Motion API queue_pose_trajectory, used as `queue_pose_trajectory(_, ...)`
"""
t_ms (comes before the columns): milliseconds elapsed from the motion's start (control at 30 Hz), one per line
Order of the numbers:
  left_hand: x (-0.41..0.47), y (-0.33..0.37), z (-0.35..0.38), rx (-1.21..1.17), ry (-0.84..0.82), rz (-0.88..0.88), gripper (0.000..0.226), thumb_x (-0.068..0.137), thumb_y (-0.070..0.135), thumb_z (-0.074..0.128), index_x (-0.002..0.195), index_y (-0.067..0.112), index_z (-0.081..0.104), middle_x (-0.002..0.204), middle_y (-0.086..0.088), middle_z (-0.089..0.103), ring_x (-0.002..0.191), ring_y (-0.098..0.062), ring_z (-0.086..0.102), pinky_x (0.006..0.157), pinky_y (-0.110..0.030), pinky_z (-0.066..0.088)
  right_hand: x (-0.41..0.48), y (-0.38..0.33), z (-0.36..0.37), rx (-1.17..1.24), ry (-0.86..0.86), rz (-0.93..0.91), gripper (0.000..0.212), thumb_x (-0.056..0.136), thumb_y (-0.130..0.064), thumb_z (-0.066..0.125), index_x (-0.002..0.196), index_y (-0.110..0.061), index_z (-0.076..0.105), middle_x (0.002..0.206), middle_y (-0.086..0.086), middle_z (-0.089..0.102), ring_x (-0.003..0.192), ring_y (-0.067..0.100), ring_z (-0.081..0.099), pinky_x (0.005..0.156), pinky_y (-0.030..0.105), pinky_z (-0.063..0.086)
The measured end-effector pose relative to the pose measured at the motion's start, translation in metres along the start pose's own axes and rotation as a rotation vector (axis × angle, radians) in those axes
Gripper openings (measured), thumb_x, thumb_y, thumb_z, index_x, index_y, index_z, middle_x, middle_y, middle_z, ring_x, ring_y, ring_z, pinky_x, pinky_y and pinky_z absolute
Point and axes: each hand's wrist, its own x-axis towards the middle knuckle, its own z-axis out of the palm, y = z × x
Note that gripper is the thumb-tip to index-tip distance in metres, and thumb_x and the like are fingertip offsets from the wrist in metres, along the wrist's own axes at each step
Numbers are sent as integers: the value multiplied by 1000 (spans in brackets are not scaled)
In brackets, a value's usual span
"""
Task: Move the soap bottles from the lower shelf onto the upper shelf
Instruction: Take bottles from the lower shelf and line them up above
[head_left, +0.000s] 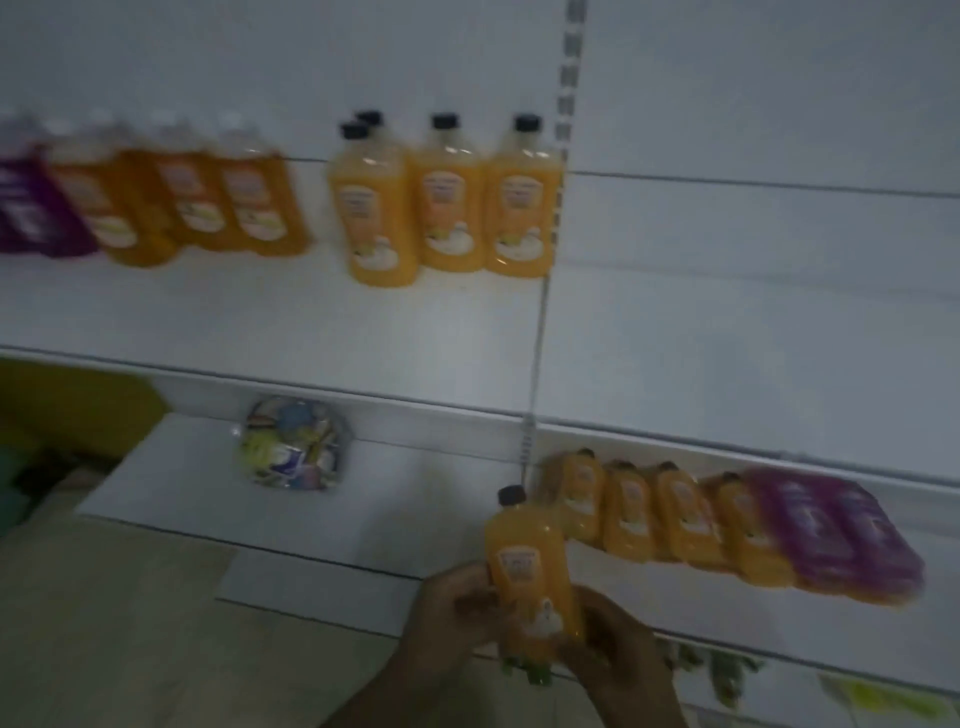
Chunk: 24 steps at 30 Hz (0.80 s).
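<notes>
A person holds an orange soap bottle (530, 571) in both hands in front of the lower shelf (415, 499). The left hand (447, 618) is curled round its left side and the right hand (618, 654) is wrapped round its base, with the cap up and tilted slightly left. Behind it, orange bottles (675, 514) and purple bottles (841, 525) line the lower shelf at right (all blurred). Four capped bottles (447, 197) stand on the upper shelf (260, 322). A bag (296, 441) of colourful items sits on the lower shelf.
</notes>
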Motion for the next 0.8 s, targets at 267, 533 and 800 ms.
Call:
queue_pose_trajectory(267,-96,73,-141,57,420,334,45,71,7,86,111,27,81,110,2,80,105,-17,75,87,-30,61,6,-141,122,-29,-300,-344,42,89,-19,80,128,-28,68,119,-9,74,108,11,71,92,30,58)
queue_pose_trajectory(533,-133,162,-253,186,631,625,52,81,4,83,122,35,73,117,15,76,113,-10,70,90,-31,60,23,-294,209,-32,-424,-685,48,92,-10,76,134,-26,62,118,-13,74,108,6,71,91,21,57)
queue_pose_trajectory(800,-59,239,-351,338,657,764,42,89,6,78,121,31,70,113,21,75,107,0,70,92,-15,54,118,-398,284,-225,-221,-813,43,91,-19,76,131,-25,61,115,-13,69,101,3,65,78,14,50)
